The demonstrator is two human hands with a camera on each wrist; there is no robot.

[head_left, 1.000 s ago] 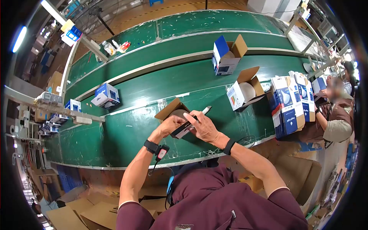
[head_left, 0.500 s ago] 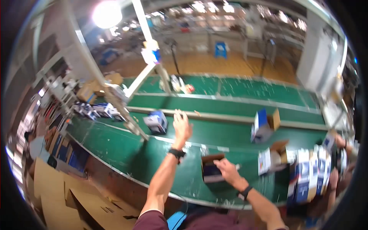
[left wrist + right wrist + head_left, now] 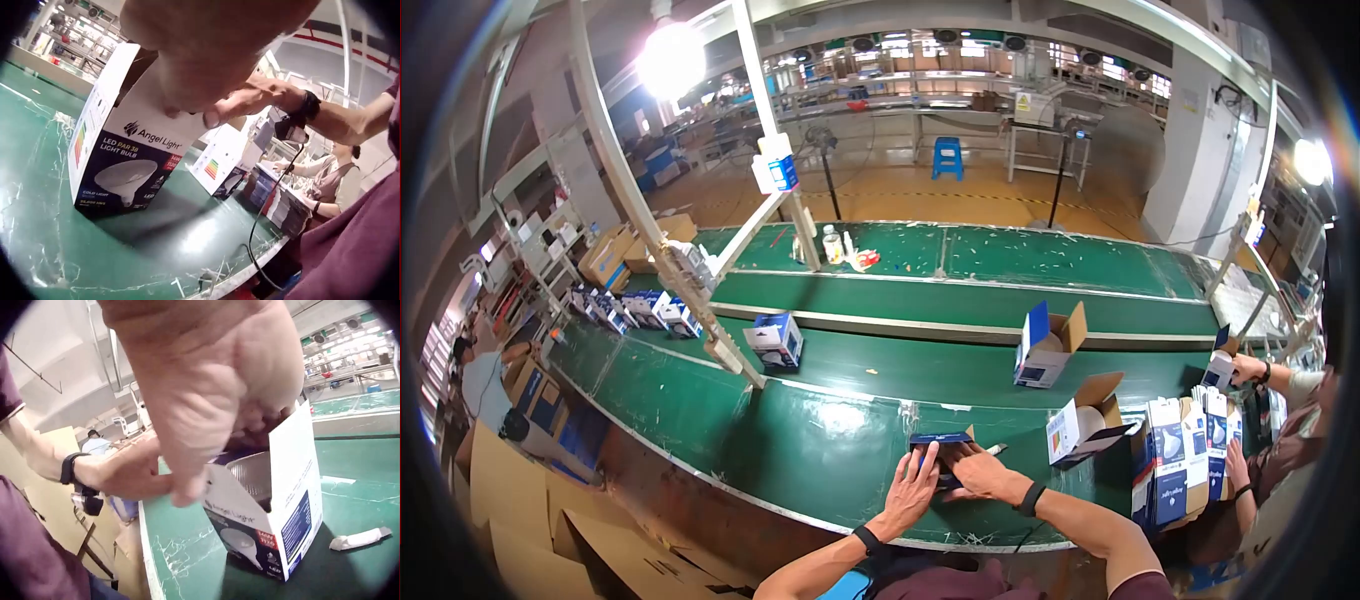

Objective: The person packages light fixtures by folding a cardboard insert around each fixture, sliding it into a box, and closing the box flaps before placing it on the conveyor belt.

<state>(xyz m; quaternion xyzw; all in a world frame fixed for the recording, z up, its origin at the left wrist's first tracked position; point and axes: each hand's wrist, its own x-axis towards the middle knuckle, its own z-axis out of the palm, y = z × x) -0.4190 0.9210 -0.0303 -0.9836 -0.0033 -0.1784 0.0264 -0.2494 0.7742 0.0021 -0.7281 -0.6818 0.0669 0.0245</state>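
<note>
A blue and white light bulb box [image 3: 250, 531] stands upright on the green bench [image 3: 810, 430] in front of me, its top partly open and a pale ribbed bulb [image 3: 253, 475] showing inside. My left hand [image 3: 912, 488] lies with straight fingers against the raised blue flap [image 3: 940, 438]. At the right side of the box, my right hand [image 3: 988, 474] has its thumb on the front face near the top edge and its fingers curled over the opening. The palm hides part of the top in the right wrist view.
Beside the box lies a small white roll [image 3: 360, 539]. Two open bulb boxes [image 3: 1080, 430] [image 3: 1045, 350] stand to the right, near stacked flat cartons [image 3: 1180, 450] and another person's hands. A shut box [image 3: 774, 340] sits at the left, by a metal post [image 3: 725, 350].
My left hand reached out forward and left, away from the box, and has come back to it. The right hand stayed at the box. The head view has tilted up and turned.
</note>
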